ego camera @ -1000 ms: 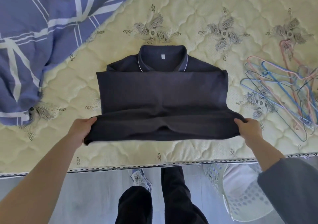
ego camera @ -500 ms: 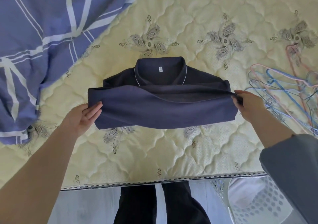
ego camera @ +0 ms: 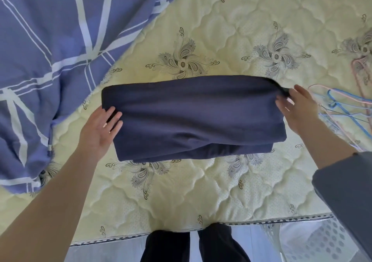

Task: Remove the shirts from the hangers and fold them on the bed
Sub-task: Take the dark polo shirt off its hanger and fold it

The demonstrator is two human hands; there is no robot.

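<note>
A dark navy shirt (ego camera: 193, 116) lies folded into a wide rectangle on the cream quilted mattress (ego camera: 201, 193); its collar is hidden under the fold. My left hand (ego camera: 99, 128) is palm up at the shirt's left edge, straight fingers touching the cloth. At the upper right corner my right hand (ego camera: 298, 108) has its fingers spread against the fabric, slightly blurred. A heap of thin pink and blue wire hangers (ego camera: 346, 108) lies just right of that hand.
A blue duvet (ego camera: 50, 60) with white stripes covers the bed's left side, close to my left hand. The mattress edge (ego camera: 181, 235) runs along the bottom, with my legs below it. A white perforated laundry basket (ego camera: 314, 241) stands on the floor at the lower right.
Both hands carried the shirt's lower edge up over the collar, so the collar is now covered. The grips have loosened and the fingers lie straight at the sides.
</note>
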